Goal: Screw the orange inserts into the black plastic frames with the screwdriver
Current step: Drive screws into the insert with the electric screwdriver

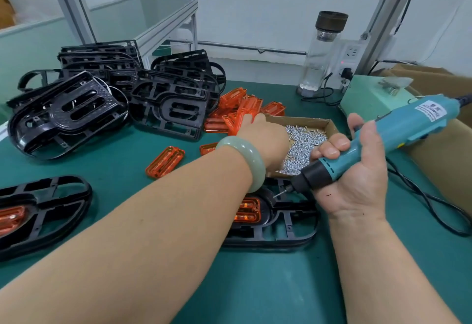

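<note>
**Two frames fitted, a big stack to go**

My landmark is the screw box point(329, 125), an open cardboard tray with a heap of screws point(304, 142) in it. Just in front of it lies the near frame point(281, 231), with an orange insert point(246, 211) seated in its middle. I cannot see whether all its screws are in.

My right hand point(357, 178) has its fingers wrapped tight round the screwdriver point(398, 134), whose bit points down at that frame from just above it. My left hand point(263, 139) reaches across the box's left edge to the insert pile point(240, 109) behind and left of the box. Its fingertips are at the pile, but I cannot tell whether they pinch a piece.

Well left of the box and nearer me, a second frame point(46, 208) carries its own insert point(10, 217), so I judge it done or close to done. Behind and left of the box, the frame stack point(109, 93) shows no inserts. A loose insert point(164, 161) lies left of the box. I judge the job is at an early stage, with most frames not yet fitted.
</note>
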